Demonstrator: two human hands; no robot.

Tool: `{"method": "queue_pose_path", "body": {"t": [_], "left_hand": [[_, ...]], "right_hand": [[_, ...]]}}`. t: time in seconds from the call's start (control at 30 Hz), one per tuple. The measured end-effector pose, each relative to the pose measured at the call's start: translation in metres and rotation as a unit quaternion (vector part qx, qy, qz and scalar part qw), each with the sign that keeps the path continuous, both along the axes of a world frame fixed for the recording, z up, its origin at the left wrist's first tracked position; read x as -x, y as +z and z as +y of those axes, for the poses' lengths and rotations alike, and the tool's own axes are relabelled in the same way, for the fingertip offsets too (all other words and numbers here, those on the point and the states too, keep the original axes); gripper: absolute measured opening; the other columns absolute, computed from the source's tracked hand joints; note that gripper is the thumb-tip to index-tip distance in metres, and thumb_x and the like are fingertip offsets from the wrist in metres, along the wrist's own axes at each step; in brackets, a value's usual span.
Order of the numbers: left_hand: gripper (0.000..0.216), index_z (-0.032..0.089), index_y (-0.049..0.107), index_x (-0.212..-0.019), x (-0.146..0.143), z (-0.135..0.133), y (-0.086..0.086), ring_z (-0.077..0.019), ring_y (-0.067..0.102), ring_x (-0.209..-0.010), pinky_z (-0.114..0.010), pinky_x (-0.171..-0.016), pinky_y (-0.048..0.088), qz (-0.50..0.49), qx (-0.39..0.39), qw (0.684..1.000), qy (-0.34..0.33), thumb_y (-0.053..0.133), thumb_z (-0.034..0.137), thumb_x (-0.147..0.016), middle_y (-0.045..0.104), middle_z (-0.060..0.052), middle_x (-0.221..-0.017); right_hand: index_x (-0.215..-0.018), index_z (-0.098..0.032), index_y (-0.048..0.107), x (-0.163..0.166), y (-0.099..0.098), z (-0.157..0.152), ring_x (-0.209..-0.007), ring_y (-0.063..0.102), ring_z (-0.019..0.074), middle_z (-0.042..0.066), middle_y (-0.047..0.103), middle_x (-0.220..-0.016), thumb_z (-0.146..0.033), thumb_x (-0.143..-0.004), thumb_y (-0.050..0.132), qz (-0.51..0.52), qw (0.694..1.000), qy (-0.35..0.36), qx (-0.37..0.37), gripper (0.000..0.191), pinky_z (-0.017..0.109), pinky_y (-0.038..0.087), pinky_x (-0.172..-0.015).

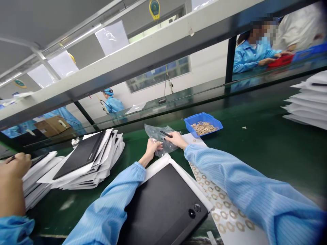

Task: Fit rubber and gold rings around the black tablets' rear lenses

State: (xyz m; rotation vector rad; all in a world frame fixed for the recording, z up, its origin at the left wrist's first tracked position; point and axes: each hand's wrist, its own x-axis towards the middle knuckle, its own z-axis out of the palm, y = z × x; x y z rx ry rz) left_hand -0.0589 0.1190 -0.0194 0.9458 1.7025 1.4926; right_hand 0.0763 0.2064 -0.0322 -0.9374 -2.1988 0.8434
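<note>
Black stylus point(166, 134) crosswise, pointing left, clamped in right hand point(176, 139) fingers; clear bag point(154, 132) pinched in left hand point(152, 147) fingers.

The tablet point(163, 207) lies at the worktop's point(268, 146) near edge, with a sheet of rings point(224, 211) just right of it. Behind the tablet lies the bag point(167, 145), a pen point(166, 133) over it. The tray point(201, 134) sits right of the bag. One stack point(84, 160) stands to the left, another stack point(309, 102) at the far right.

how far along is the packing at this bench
Looks done: the stack of sleeved tablets at left. In hand: the left hand holds a clear bag, the right hand pinches a black stylus at it. Left: the black tablet in front lies bare on its white sleeve.
</note>
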Motion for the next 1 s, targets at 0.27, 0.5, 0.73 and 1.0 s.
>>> {"method": "queue_pose_path", "body": {"t": [0.27,0.5,0.73,1.0], "left_hand": [[0.027,0.015,0.051,-0.109,0.037,-0.028,-0.008,-0.0181,0.053,-0.092,-0.035,-0.076,0.048,0.164,-0.107,0.974,0.116,0.06,0.018,-0.084,0.05,-0.006,-0.11],[0.018,0.018,0.052,-0.079,0.016,-0.046,0.023,-0.0148,0.047,-0.082,-0.025,-0.076,0.039,0.293,-0.117,0.947,-0.066,0.062,0.006,-0.069,0.05,0.001,-0.084],[0.008,0.019,0.056,-0.074,-0.041,-0.108,0.043,-0.0121,0.049,-0.065,-0.023,-0.062,0.038,0.357,-0.071,0.787,-0.499,0.052,0.015,-0.079,0.056,0.003,-0.071],[0.008,0.019,0.051,-0.076,-0.064,-0.12,0.016,-0.0137,0.046,-0.076,-0.023,-0.068,0.037,0.378,-0.097,0.735,-0.555,0.052,0.014,-0.082,0.049,0.001,-0.076]], "right_hand": [[-0.081,-0.01,0.061,-0.011,0.016,-0.002,-0.057,0.053,0.0075,-0.001,0.059,-0.072,-0.027,-0.088,0.056,0.024,0.996,0.059,0.066,0.018,0.022,0.045,-0.054],[-0.058,-0.012,0.065,-0.049,0.07,-0.032,-0.048,0.04,0.0068,-0.001,0.055,-0.053,-0.021,-0.072,0.064,-0.024,0.988,0.128,0.088,0.017,0.023,0.029,-0.048],[-0.071,-0.014,0.068,-0.132,0.058,-0.142,-0.054,0.049,0.0096,0.0,0.061,-0.061,-0.027,-0.073,0.062,-0.123,0.956,0.128,0.234,0.015,0.021,0.035,-0.051],[-0.067,-0.014,0.061,-0.156,0.024,-0.204,-0.05,0.041,0.0063,-0.004,0.048,-0.056,-0.024,-0.075,0.059,-0.024,0.947,0.044,0.317,0.013,0.019,0.033,-0.048]]}}
